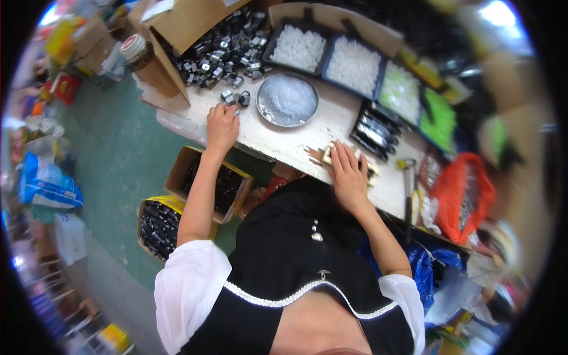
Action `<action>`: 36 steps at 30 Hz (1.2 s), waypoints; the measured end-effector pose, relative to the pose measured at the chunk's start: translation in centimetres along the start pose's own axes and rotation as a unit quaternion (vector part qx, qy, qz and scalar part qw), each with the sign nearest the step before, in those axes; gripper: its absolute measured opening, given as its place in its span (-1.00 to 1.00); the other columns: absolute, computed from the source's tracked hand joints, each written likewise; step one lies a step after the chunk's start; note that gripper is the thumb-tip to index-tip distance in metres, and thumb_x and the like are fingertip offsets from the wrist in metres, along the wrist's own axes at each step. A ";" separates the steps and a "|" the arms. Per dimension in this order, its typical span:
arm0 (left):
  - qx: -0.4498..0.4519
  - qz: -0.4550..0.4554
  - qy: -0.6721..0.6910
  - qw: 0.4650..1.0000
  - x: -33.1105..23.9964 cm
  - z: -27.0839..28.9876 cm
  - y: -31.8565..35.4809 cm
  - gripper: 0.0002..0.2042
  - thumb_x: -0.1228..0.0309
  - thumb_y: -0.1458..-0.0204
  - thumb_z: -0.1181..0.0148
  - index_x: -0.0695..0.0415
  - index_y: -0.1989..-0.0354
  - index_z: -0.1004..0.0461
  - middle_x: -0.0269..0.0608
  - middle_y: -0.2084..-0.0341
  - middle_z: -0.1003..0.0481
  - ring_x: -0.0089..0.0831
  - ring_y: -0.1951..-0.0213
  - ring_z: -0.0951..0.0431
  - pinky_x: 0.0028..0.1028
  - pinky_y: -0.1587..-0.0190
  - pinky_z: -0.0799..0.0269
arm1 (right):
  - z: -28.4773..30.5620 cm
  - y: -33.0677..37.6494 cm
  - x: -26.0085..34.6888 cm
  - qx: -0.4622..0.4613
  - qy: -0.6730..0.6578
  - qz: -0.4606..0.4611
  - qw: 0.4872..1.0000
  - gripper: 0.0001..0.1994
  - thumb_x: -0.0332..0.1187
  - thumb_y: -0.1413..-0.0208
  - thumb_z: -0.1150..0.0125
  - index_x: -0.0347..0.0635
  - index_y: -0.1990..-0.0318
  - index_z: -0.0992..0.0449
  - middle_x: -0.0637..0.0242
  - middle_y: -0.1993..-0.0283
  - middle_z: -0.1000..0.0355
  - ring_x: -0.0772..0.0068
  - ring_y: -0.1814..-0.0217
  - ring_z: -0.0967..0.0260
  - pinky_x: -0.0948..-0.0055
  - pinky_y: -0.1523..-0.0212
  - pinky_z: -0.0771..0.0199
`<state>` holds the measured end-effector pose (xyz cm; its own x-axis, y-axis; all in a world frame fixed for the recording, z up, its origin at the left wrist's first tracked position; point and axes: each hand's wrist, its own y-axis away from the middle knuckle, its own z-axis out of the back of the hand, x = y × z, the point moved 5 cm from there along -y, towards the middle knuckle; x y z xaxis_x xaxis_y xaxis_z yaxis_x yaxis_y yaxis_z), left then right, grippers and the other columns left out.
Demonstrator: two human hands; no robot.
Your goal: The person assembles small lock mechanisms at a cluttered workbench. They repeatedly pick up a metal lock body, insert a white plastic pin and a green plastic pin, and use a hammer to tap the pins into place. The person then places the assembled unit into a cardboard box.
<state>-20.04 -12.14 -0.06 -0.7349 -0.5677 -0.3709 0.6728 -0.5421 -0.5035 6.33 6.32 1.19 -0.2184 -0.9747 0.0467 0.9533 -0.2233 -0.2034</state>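
Above the front edge of a white-topped work surface [284, 139], the left hand [222, 126] is seen with its fingers drawn close together at a small silvery piece [237, 112]; whether the piece is pinched or only touched cannot be told. Just beyond those fingertips, two loose dark-and-silver blocky pieces [228, 97] are set apart from a larger heap of dark-and-silver pieces [222, 58]. A cream-coloured oblong block [371, 176] is partly covered by the right hand [350, 171], laid palm down with fingers side by side; any grip beneath is hidden. The block's long axis is slanted from upper left to lower right, roughly along the front edge, with the right hand much the nearer. Between block and loose pieces, farther back, a round silver metal bowl [271, 117] of translucent bits is placed. To the right, a dark-handled hammer [408, 198] is seen.
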 end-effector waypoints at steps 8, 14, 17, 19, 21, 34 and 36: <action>0.135 0.245 0.461 0.842 -6.6 0.3 -0.1 -0.80 0.39 -0.11 -0.03 0.19 0.18 -0.50 -0.48 0.52 -0.35 -0.70 0.53 -0.25 -0.66 0.47 -0.21 | 2.3 0.4 -3.8 -0.193 -0.426 -0.142 0.872 -0.83 -0.50 -0.06 -0.06 -0.31 0.19 -0.48 0.19 0.08 -0.44 0.25 0.05 -0.33 0.40 0.00 -0.26; 0.256 -0.012 0.365 0.895 -17.9 -3.9 0.0 -0.79 0.36 -0.10 -0.05 0.23 0.24 -0.52 -0.24 0.53 -0.51 -0.57 0.53 -0.43 -0.55 0.47 -0.33 | 1.6 1.8 -5.3 -0.225 -0.512 -0.202 0.804 -0.85 -0.47 -0.09 -0.07 -0.31 0.22 -0.49 0.22 0.16 -0.46 0.30 0.10 -0.36 0.47 0.07 -0.32; 0.236 -0.131 0.274 0.923 -21.6 -5.6 0.3 -0.82 0.40 -0.03 -0.10 0.23 0.29 -0.53 -0.04 0.53 -0.50 -0.27 0.53 -0.51 -0.38 0.43 -0.39 | 1.6 1.8 -5.2 -0.231 -0.489 -0.191 0.819 -0.86 -0.49 -0.08 -0.08 -0.30 0.22 -0.50 0.21 0.19 -0.46 0.30 0.11 -0.36 0.46 0.09 -0.33; 0.238 -0.159 0.210 0.935 -22.4 -6.4 0.7 -0.83 0.41 0.02 -0.12 0.22 0.31 -0.53 0.03 0.52 -0.49 -0.11 0.49 -0.51 -0.29 0.41 -0.40 | 1.7 1.8 -5.0 -0.234 -0.474 -0.184 0.829 -0.86 -0.51 -0.07 -0.08 -0.29 0.23 -0.50 0.20 0.20 -0.46 0.29 0.12 -0.36 0.45 0.10 -0.33; 0.277 -0.136 0.145 0.940 -22.7 -6.9 0.9 -0.83 0.41 0.06 -0.15 0.22 0.33 -0.52 0.07 0.51 -0.48 0.01 0.44 -0.48 -0.21 0.38 -0.39 | 1.8 1.8 -5.0 -0.235 -0.458 -0.176 0.839 -0.87 -0.53 -0.06 -0.08 -0.29 0.24 -0.50 0.20 0.22 -0.46 0.27 0.13 -0.36 0.43 0.12 -0.33; 0.232 0.045 0.417 0.878 -18.1 -8.7 2.2 -0.88 0.47 0.15 -0.30 0.23 0.46 -0.53 -0.30 0.63 -0.35 -0.57 0.58 -0.35 -0.55 0.52 -0.27 | 1.9 1.5 -4.7 -0.234 -0.415 -0.164 0.864 -0.89 -0.52 -0.02 -0.09 -0.28 0.29 -0.50 0.22 0.26 -0.45 0.24 0.23 -0.33 0.39 0.18 -0.29; 0.226 0.038 0.416 0.880 -18.7 -8.0 2.1 -0.89 0.48 0.14 -0.29 0.23 0.46 -0.53 -0.27 0.62 -0.33 -0.54 0.57 -0.36 -0.53 0.51 -0.27 | 2.0 1.4 -4.7 -0.228 -0.414 -0.169 0.865 -0.89 -0.52 -0.02 -0.09 -0.27 0.29 -0.50 0.22 0.26 -0.45 0.23 0.23 -0.34 0.39 0.16 -0.29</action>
<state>-5.58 2.28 -0.38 -0.3668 -0.0648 -0.9280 0.5500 -0.8197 -0.1601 9.12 10.58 2.60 -0.0643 -0.5620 0.8246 0.6418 -0.6561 -0.3970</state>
